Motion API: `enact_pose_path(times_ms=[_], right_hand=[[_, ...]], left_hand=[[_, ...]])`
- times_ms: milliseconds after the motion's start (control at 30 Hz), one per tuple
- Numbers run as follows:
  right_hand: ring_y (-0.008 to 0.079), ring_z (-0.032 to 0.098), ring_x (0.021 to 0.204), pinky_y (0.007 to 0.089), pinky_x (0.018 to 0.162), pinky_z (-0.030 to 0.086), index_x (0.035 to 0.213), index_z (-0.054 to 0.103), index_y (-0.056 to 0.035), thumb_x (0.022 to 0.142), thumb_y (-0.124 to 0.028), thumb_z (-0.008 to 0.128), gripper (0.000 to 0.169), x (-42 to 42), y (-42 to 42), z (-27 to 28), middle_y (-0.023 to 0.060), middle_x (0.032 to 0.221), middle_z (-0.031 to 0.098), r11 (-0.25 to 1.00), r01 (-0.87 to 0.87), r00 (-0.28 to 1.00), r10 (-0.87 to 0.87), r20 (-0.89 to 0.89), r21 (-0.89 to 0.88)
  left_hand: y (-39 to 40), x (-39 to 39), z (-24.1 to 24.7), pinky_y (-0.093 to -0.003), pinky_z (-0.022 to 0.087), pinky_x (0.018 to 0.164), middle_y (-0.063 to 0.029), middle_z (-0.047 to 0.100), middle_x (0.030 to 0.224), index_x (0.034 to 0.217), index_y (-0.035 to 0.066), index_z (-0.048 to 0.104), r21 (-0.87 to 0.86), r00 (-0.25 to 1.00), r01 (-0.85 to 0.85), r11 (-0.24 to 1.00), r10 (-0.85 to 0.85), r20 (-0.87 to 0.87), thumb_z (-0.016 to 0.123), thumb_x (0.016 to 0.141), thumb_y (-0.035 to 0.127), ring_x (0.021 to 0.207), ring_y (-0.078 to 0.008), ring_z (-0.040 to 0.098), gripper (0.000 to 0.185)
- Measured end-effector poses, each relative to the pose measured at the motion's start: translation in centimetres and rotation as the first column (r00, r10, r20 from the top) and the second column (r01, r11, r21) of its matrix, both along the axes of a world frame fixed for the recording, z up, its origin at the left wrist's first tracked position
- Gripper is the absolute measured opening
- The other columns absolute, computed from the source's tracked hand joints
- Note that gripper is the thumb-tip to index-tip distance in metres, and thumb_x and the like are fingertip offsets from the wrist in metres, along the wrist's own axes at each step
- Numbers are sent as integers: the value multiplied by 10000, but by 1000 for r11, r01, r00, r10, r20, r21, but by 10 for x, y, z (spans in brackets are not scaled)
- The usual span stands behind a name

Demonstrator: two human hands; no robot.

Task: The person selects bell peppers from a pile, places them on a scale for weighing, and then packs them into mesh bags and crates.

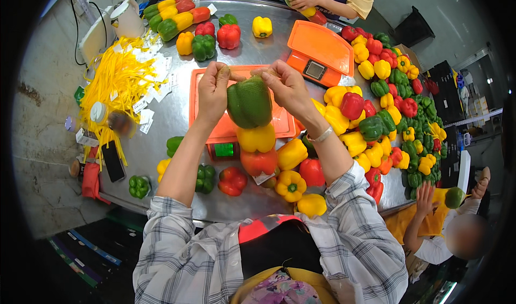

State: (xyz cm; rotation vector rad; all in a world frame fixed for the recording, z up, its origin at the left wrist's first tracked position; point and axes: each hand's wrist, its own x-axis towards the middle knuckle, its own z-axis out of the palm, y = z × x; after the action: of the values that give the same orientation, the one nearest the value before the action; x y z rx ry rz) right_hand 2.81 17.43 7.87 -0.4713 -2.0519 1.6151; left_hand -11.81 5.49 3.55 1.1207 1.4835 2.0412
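Note:
A mesh net holds three bell peppers in a column: a green bell pepper (pixel 250 104) on top, a yellow bell pepper (pixel 256 139) in the middle and a red bell pepper (pixel 259 162) at the bottom. My left hand (pixel 214 88) pinches the gathered mesh at its upper left. On the other side, my right hand (pixel 285 84) grips the same net end, pulled taut. The netted peppers hang in front of an orange weighing scale (pixel 197 102), whose lit display (pixel 224 149) faces me. A white tag (pixel 264 178) shows below the red pepper.
Loose bell peppers (pixel 375 126) cover the table's right side. A second orange scale (pixel 320 48) stands behind. Finished netted peppers (pixel 179 22), yellow strips (pixel 117 78) with tags, a jar (pixel 98 112) and a phone (pixel 113 161) lie left. Co-workers' hands (pixel 303 0) appear across the table and right.

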Motion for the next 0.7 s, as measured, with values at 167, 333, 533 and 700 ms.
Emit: enact_pose_path(times_ms=[167,333,533,700], right_hand=[[55,509,673,235,582,431,848,517,-13,925,-199,623,228,36,-29,37,0,750,573,990,-22,996,34,-83,138],[20,478,642,186,553,386,831,513,-24,821,-39,717,205,74,-70,88,-24,724,522,976,-214,951,216,-221,32],[30,482,673,191,597,412,849,566,-19,757,7,738,197,77,-93,154,-35,741,531,890,-193,755,403,-517,413],[91,545,712,189,666,472,884,537,-31,899,-115,619,118,69,-110,152,48,798,543,916,-268,670,401,-625,300]], left_hand=[[-37,29,52,-207,437,618,-45,649,757,908,31,491,-3,962,58,998,-57,-266,496,1004,153,697,-57,574,156],[-82,61,121,-213,444,580,-46,631,802,904,12,587,-24,906,180,983,-175,-386,619,922,80,675,-89,567,78],[-118,75,199,-245,458,737,-42,593,1072,876,14,615,-45,763,248,968,-224,-606,726,788,58,889,-90,556,148],[-136,101,204,-238,483,774,-19,609,1078,944,2,623,-200,876,293,935,-346,-336,693,860,93,875,-73,573,143]])
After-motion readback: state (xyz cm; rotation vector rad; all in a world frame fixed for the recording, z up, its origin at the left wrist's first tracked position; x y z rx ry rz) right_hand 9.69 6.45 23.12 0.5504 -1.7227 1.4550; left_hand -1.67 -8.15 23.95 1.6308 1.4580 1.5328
